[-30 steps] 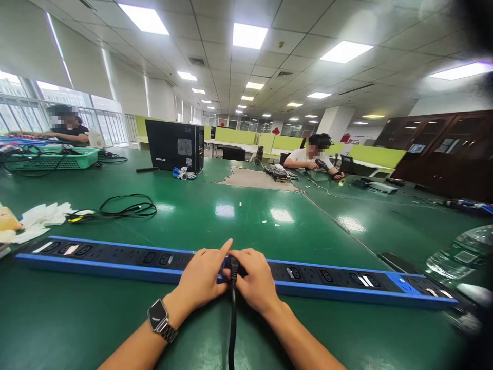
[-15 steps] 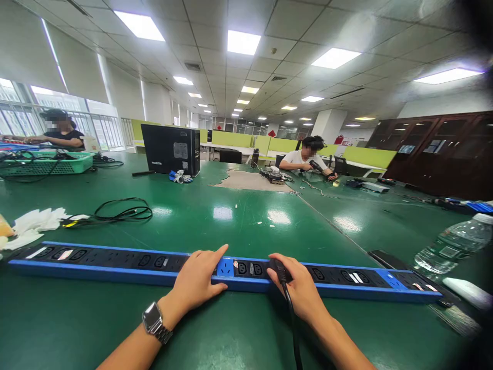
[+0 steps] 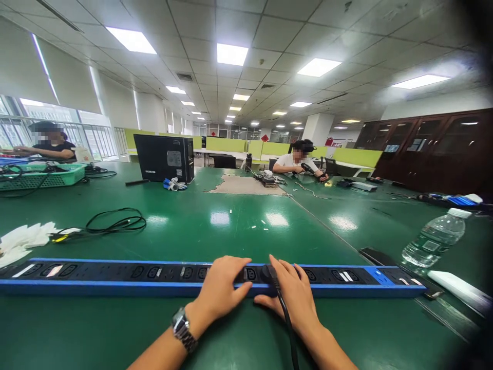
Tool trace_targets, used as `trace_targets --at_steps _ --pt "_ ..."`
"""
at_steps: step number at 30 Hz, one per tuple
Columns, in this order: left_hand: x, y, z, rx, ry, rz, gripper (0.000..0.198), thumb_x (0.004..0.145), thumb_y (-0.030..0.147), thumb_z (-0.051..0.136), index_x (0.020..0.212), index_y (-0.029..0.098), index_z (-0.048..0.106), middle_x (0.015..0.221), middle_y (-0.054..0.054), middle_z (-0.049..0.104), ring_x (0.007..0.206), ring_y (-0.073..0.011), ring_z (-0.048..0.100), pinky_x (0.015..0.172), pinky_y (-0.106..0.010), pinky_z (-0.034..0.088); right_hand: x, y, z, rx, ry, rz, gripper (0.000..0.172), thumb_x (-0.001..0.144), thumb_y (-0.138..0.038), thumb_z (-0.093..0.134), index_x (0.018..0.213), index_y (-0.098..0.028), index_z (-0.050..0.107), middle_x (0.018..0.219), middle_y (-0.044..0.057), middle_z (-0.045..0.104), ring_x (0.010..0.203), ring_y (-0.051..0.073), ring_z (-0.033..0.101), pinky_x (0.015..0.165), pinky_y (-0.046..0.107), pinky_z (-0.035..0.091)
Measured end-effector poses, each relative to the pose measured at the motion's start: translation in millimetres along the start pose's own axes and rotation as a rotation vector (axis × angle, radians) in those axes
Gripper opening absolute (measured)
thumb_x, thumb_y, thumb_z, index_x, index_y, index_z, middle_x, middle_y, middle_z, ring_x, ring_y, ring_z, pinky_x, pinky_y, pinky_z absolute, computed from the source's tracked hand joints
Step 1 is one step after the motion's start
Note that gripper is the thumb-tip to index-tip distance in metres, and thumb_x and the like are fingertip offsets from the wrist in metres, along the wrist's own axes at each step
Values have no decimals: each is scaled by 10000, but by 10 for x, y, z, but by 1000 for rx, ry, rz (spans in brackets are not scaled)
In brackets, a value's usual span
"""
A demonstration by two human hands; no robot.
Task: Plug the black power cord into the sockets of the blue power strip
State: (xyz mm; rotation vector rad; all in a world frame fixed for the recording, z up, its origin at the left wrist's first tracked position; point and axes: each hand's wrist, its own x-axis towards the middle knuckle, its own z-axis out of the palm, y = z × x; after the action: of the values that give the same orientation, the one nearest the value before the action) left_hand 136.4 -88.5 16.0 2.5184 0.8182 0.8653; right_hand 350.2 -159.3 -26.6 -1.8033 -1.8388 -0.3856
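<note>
A long blue-and-black power strip [image 3: 115, 275] lies across the table in front of me, its sockets facing up. My left hand [image 3: 223, 285], with a watch on the wrist, clasps it near the middle, thumb at the near side and fingers over the far side. Just right of that, my right hand [image 3: 290, 290] straddles the strip in the same way. Between its thumb and index finger a black plug [image 3: 267, 274] sits at the sockets, touching or close to the fingers. From the plug a black cable [image 3: 285, 313] runs down toward me.
A coiled black cable [image 3: 115, 222] and white gloves or tissues [image 3: 26, 240] lie at left. Behind stand a green basket [image 3: 61, 177] and a black computer case [image 3: 164, 158]. At right are a water bottle [image 3: 435, 239] and a white object [image 3: 460, 290]. Two people sit across the table.
My left hand has slid right along the strip, closer to my right hand. My right hand has shifted from pinching the plug to spanning the strip around it. The view has tilted slightly.
</note>
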Motion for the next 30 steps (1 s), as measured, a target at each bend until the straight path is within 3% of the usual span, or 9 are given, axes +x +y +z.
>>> trace_targets --at_steps 4,6,10,13,15,18,23,27,30 --pt "261 291 337 52 -87 87 478 826 204 642 1296 243 569 1192 -60 693 1101 -254 600 970 -446 455 -51 17 91 -100 33 -40 583 803 -480 638 1303 -190 567 1313 138 629 1199 297 566 993 473 381" --pt "310 364 382 64 -45 102 406 846 148 565 1238 247 604 1111 -51 718 1034 -234 622 935 -428 463 -48 17 93 -117 38 -43 548 808 -463 631 1283 -194 581 1306 128 635 1192 291 570 983 460 380" --pt "143 188 82 13 252 151 417 855 117 469 1235 233 595 1164 -60 701 1034 -210 627 925 -387 455 -28 -12 76 -125 50 -5 594 783 -549 649 1256 -192 604 1277 128 655 1178 306 576 971 465 378" --pt "-105 -179 -271 21 384 8 360 898 199 478 1237 217 596 1104 -68 727 1006 -228 646 897 -391 474 -21 -29 82 -113 53 13 699 747 -652 645 1271 -191 602 1281 142 649 1184 325 569 971 474 375" --pt "-242 -405 -421 -9 352 -98 347 913 263 502 1246 220 592 1067 -60 739 943 -221 667 840 -364 505 -19 -33 89 -104 59 21 716 744 -684 629 1268 -197 608 1275 146 651 1177 326 570 970 476 373" --pt "-328 -552 -461 21 189 -113 350 910 256 519 1249 225 601 1085 -52 741 954 -218 674 849 -355 516 -19 -42 87 -105 69 23 727 735 -703 628 1249 -190 619 1261 147 658 1163 321 578 961 471 374" --pt "-271 -425 -397 151 -28 -17 369 887 200 553 1250 240 607 1222 -51 701 1095 -231 646 963 -388 477 -8 -70 76 -115 70 19 725 740 -691 639 1242 -168 616 1261 146 660 1163 311 581 958 459 370" --pt "-278 -364 -422 185 -48 17 413 872 222 585 1284 244 584 1242 -60 689 1118 -224 636 977 -380 469 -5 -59 75 -107 85 9 709 750 -678 639 1241 -167 619 1254 147 663 1167 308 576 966 462 362" --pt "-303 -367 -418 217 -17 -14 658 819 331 677 1427 246 441 1224 -76 691 1108 -242 635 983 -409 462 -33 -66 46 -65 113 -2 683 776 -650 626 1266 -174 602 1244 143 666 1154 301 579 969 463 357"
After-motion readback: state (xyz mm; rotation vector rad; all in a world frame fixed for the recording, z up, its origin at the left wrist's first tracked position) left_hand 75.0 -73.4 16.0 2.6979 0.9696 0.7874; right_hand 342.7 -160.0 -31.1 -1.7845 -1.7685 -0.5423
